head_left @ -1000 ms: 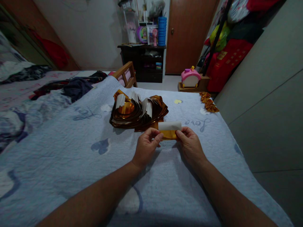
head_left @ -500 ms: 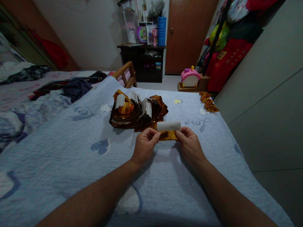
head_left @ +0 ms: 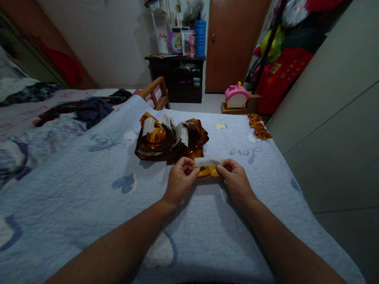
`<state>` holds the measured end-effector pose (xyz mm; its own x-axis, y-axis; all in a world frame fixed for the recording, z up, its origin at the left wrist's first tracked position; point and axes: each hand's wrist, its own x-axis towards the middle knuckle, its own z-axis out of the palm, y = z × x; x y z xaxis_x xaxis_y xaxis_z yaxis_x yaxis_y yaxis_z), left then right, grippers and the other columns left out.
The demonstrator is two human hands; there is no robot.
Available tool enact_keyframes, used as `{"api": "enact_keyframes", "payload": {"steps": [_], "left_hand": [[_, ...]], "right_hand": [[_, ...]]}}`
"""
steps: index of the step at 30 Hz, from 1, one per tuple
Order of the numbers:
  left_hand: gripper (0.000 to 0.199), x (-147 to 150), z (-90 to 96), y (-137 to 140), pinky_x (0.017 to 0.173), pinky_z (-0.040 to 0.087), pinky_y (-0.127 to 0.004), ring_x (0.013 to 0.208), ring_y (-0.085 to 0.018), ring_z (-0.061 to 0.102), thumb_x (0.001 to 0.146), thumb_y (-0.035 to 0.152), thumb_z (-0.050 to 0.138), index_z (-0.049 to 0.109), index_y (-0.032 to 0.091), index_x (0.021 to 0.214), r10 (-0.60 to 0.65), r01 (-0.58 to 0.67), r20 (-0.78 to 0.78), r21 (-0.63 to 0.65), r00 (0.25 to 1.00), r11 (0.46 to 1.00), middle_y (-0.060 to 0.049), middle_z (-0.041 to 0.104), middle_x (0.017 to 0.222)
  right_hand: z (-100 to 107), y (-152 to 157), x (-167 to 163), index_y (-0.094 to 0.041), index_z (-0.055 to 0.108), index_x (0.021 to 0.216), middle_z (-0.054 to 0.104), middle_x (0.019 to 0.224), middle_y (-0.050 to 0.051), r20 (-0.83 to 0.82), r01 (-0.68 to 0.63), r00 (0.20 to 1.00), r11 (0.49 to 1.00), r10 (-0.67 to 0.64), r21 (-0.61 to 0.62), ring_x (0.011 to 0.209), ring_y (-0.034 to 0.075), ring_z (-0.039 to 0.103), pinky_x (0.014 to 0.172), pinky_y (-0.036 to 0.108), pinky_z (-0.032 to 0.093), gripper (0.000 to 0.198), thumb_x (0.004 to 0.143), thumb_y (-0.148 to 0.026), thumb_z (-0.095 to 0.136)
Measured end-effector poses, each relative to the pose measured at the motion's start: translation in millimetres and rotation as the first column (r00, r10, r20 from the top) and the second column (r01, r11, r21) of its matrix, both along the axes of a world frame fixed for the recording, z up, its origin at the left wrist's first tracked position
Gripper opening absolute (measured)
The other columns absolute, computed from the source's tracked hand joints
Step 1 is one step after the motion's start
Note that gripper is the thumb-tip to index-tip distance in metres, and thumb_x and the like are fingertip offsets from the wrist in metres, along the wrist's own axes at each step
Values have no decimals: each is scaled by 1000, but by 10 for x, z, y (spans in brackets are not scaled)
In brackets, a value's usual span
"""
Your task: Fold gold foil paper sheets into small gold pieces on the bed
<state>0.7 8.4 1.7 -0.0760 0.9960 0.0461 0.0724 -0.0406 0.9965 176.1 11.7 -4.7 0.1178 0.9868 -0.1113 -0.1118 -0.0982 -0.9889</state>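
Both of my hands pinch one sheet of gold foil paper [head_left: 207,171], whose pale whitish side shows in a strip along its far edge. My left hand [head_left: 181,179] grips the left end between thumb and fingers. At the right end, my right hand [head_left: 236,177] holds it the same way. Just beyond my left hand lies a thick stack of gold foil sheets [head_left: 156,152], its sheets curled and bent, with white backs showing in places. Several crumpled or folded gold foil pieces [head_left: 259,128] sit near the far right edge of the bed.
A pale blue quilt [head_left: 142,221] with hearts and lettering covers the surface under my hands. Dark clothes [head_left: 94,110] are heaped at the left. Past the far edge stand a wooden chair [head_left: 156,94], a dark cabinet [head_left: 177,79] and a pink toy case [head_left: 237,96].
The pale strip on the held foil paper looks narrower and lower, and more gold shows. Both hands stay pinched on its ends, with my right thumb slightly shifted. The view has shifted slightly.
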Motion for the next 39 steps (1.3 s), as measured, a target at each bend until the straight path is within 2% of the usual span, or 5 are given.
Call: {"api": "enact_keyframes", "payload": {"steps": [6, 13, 17, 29, 39], "left_hand": [[18, -31, -74, 17, 61, 42, -22, 63, -12, 57, 79, 18, 64, 56, 20, 95, -57, 70, -273, 40, 960, 997, 5, 59, 70], [7, -30, -18, 12, 62, 41, -23, 65, -13, 57, 79, 14, 60, 58, 19, 83, -76, 109, -417, 56, 906, 992, 3, 60, 72], [14, -35, -8, 4, 69, 46, -27, 72, -16, 62, 81, 15, 59, 67, 20, 92, -84, 142, -425, 107, 901, 984, -1, 69, 82], [25, -24, -59, -7, 86, 48, -38, 92, -25, 68, 85, 12, 54, 75, 22, 93, -182, 286, -704, 31, 687, 958, -7, 77, 97], [26, -24, -40, -42, 85, 42, -41, 89, -27, 64, 83, 10, 55, 76, 24, 92, -158, 277, -753, 34, 639, 960, -6, 76, 91]], "right_hand": [[-38, 9, -4, -23, 53, 77, 55, 67, -2, 427, 22, 900, 989, -85, 149, 63, 17, 51, 61, 31, 37, 12, 75, -29, 63], [-87, 18, 8, -24, 48, 103, 58, 75, -2, 489, 5, 868, 985, -89, 171, 68, 19, 56, 67, 32, 40, 30, 76, -25, 61], [-56, 17, 48, -24, 54, 94, 60, 75, -1, 513, -51, 857, 982, -49, 180, 69, 19, 56, 67, 31, 40, 17, 78, -25, 60], [-2, -5, 49, -21, 73, 91, 72, 88, 7, 915, -264, 395, 964, 88, 21, 87, 24, 59, 81, 35, 36, 21, 86, -13, 54], [15, -20, 46, -23, 72, 92, 72, 86, 6, 936, -275, 334, 961, 109, -14, 86, 25, 58, 76, 35, 31, 17, 88, -14, 58]]}}
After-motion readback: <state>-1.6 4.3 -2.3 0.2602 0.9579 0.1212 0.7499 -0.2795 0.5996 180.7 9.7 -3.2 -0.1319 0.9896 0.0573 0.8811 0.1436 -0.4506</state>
